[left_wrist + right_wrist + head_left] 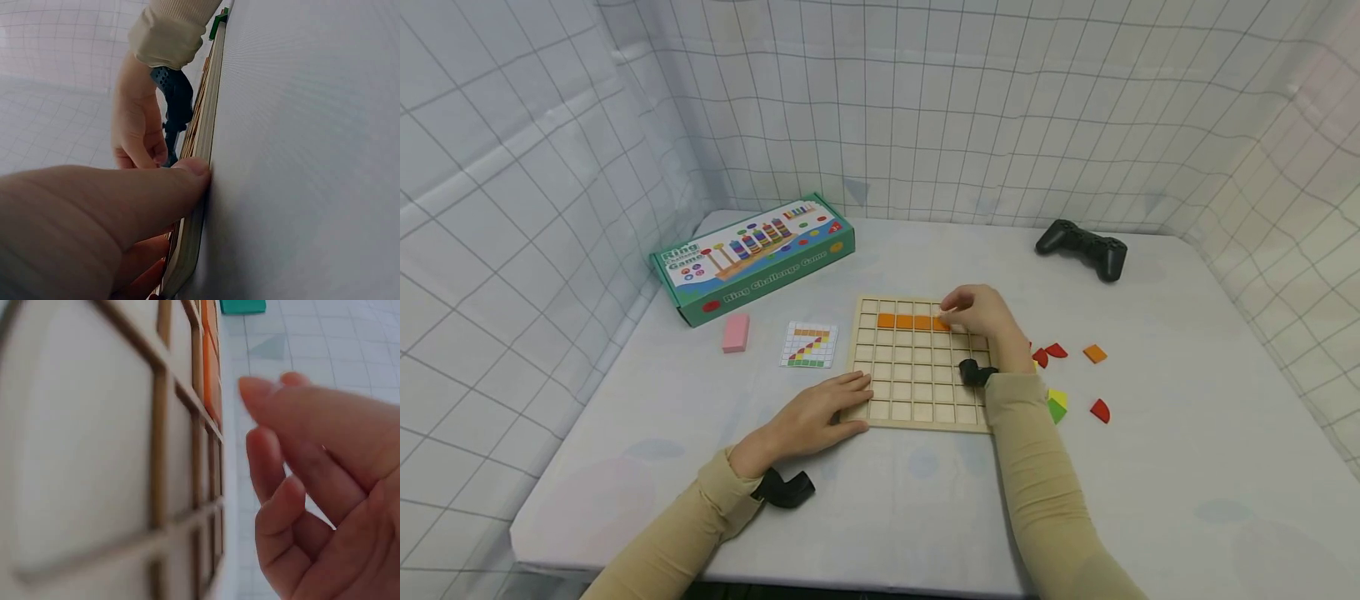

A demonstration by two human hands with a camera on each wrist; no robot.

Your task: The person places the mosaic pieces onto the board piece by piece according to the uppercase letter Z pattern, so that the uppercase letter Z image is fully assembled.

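A wooden board (902, 389) lies flat at the center of my head view, four orange tiles (905, 322) side by side in its second row from the far edge. I take the board's middle as my clock, with 12 on the far side.

At 1 o'clock, my right hand (981, 312) hangs over the row's end, fingers bent, thumb and forefinger narrow; my right wrist view shows them just off the tiles, with nothing visible in their grasp. At 8 o'clock, my left hand (812, 414) rests on the board's near corner, fingers straight, thumb against the edge.

A card (808, 344) printed with a Z of colors lies at 9 o'clock, a pink block (736, 333) beyond it. At 3 o'clock, red pieces (1056, 351) sit beside my right sleeve (1037, 467), with a loose orange square (1095, 354) farther out. Toward 4 are a yellow piece (1058, 396), a green piece (1057, 411) touching it, and a lone red wedge (1101, 411).

A Ring Challenge Game box (756, 258) lies at 10, a black controller (1081, 248) at 2, all on a white-covered table (1187, 400).
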